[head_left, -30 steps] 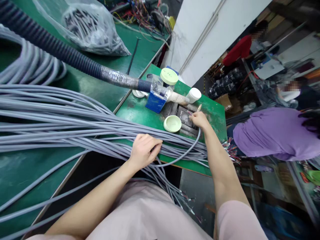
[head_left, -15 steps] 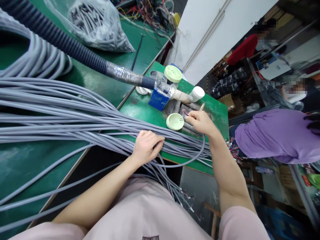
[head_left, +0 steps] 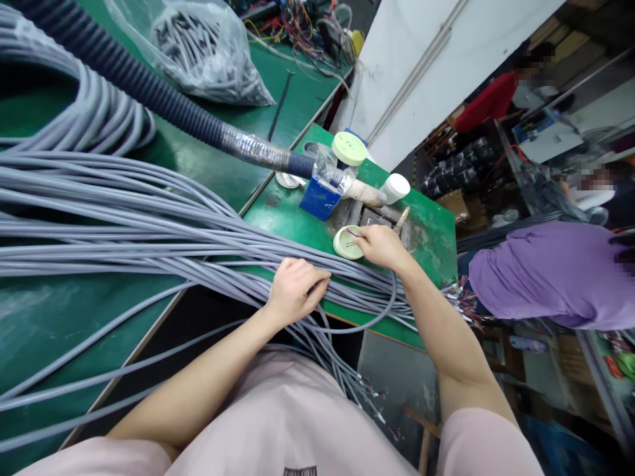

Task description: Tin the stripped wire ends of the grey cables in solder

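Right hand (head_left: 381, 246) pinching a gray cable (head_left: 393, 294) near its end, thin wires (head_left: 353, 233) reaching over a pale green dish (head_left: 338, 247), left hand (head_left: 296, 287) lying on the cable bundle (head_left: 233, 248), its grip hard to tell from here, blue box (head_left: 320, 198) and black corrugated hose (head_left: 183, 106) beyond.

From where I stand, one grey cable (head_left: 395, 287) bends in a loop, its thin wires (head_left: 352, 233) at the mouth of a pale green cup (head_left: 342, 252); the grey bundle (head_left: 238, 242) stretches alongside.
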Demonstrator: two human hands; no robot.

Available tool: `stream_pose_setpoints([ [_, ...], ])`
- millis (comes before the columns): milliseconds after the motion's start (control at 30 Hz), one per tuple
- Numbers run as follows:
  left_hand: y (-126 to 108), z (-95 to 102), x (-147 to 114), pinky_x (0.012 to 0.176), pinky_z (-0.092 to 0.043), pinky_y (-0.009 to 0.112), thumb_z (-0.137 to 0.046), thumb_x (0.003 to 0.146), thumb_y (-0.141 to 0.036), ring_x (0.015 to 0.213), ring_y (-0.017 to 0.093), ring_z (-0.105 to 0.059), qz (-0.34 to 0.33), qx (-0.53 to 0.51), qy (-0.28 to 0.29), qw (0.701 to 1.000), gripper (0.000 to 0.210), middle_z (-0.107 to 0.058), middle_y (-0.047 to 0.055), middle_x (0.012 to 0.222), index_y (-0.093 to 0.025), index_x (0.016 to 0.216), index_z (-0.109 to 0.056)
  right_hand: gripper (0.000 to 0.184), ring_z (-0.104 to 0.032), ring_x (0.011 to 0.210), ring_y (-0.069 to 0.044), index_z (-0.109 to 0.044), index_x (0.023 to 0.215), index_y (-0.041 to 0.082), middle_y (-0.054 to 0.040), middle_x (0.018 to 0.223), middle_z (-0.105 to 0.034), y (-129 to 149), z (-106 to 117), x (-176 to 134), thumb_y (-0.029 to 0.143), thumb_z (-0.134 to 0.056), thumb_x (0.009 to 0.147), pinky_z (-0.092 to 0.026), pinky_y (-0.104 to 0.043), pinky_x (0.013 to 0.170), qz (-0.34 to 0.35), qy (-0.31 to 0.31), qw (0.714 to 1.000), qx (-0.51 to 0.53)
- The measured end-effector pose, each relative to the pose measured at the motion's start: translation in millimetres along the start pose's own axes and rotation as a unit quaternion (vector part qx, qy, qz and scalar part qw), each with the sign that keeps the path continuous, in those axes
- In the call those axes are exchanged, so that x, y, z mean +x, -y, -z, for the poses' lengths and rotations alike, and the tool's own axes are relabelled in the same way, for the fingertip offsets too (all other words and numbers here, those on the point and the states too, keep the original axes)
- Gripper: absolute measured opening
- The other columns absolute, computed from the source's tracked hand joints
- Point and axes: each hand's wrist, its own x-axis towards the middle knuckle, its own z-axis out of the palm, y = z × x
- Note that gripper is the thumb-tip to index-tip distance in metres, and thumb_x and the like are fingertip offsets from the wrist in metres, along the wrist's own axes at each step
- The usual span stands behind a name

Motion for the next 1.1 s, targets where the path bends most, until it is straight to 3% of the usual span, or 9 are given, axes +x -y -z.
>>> stream_pose_setpoints([
  [100, -0.6, 0.8, 0.8, 0.07, -0.036, 0.032, -0.057, 0.087, -0.018, 0.067, 0.013, -0.058, -0.002, -0.005, -0.003, 1.0, 0.007, -0.07, 0.0, 0.074, -0.019, 0.09, -0.064, 0.028, -0.055, 0.066, -0.016, -0.065, 0.07, 0.016, -0.0061, 0.071, -0.066, -21.9, 7.3, -4.2, 0.03, -0.047, 0.085, -0.029, -0.027, 0.058, -0.015, -0.056, 0.997, 0.059],
  [200, -1.1, 1.3, 1.7, 0.07, -0.037, 0.032, -0.057, 0.086, -0.017, 0.066, 0.013, -0.058, -0.003, -0.005, -0.006, 1.0, 0.007, -0.07, -0.001, 0.074, -0.02, 0.089, -0.063, 0.03, -0.043, 0.056, -0.013, -0.053, 0.055, 0.017, 0.0004, 0.053, -0.048, -52.7, 6.2, -3.3, 0.033, -0.05, 0.08, -0.027, -0.026, 0.055, -0.07, -0.106, 0.982, 0.139],
  [300, -1.0, 1.1, 1.9, 0.071, -0.037, 0.032, -0.058, 0.086, -0.017, 0.066, 0.013, -0.058, -0.003, -0.002, -0.007, 1.0, 0.008, -0.07, -0.001, 0.074, -0.02, 0.09, -0.063, 0.031, -0.038, 0.052, -0.011, -0.047, 0.049, 0.018, 0.0035, 0.047, -0.038, -78.2, -6.9, 5.5, 0.032, -0.052, 0.076, -0.026, -0.026, 0.053, -0.137, -0.102, 0.965, 0.199],
  [400, -0.5, 0.6, 1.6, 0.071, -0.037, 0.032, -0.058, 0.086, -0.017, 0.067, 0.013, -0.059, -0.002, -0.004, -0.006, 1.0, 0.008, -0.07, -0.001, 0.075, -0.02, 0.09, -0.064, 0.028, -0.038, 0.051, -0.01, -0.05, 0.049, 0.017, 0.0041, 0.045, -0.038, -90.9, -23.6, 17.0, 0.03, -0.054, 0.074, -0.027, -0.025, 0.053, -0.176, -0.08, 0.955, 0.223],
  [533, -0.3, 0.4, 1.3, 0.072, -0.038, 0.032, -0.057, 0.086, -0.017, 0.067, 0.013, -0.06, 0.0, -0.006, -0.007, 1.0, 0.008, -0.07, -0.001, 0.075, -0.02, 0.09, -0.064, 0.025, -0.04, 0.051, -0.011, -0.056, 0.051, 0.016, 0.0043, 0.044, -0.038, -94.8, -37.0, 26.3, 0.028, -0.055, 0.073, -0.029, -0.025, 0.054, -0.187, -0.073, 0.953, 0.226],
  [900, -0.9, 1.1, 3.0, 0.07, -0.037, 0.033, -0.057, 0.086, -0.019, 0.067, 0.014, -0.059, 0.003, -0.003, 0.0, 1.0, 0.008, -0.071, 0.0, 0.075, -0.02, 0.089, -0.065, 0.024, -0.041, 0.05, -0.011, -0.058, 0.047, 0.016, 0.0046, 0.041, -0.038, -99.9, -48.3, 34.1, 0.024, -0.06, 0.069, -0.032, -0.025, 0.055, -0.212, -0.074, 0.941, 0.254],
  [1100, -1.8, 2.2, 4.1, 0.069, -0.036, 0.032, -0.057, 0.087, -0.018, 0.066, 0.014, -0.058, -0.002, 0.005, -0.003, 1.0, 0.007, -0.071, 0.001, 0.074, -0.02, 0.088, -0.064, 0.029, -0.04, 0.04, -0.008, -0.057, 0.056, 0.015, 0.0049, 0.043, -0.044, -88.8, -36.8, 9.2, 0.037, -0.058, 0.075, -0.031, -0.023, 0.046, -0.213, -0.104, 0.913, 0.332],
])
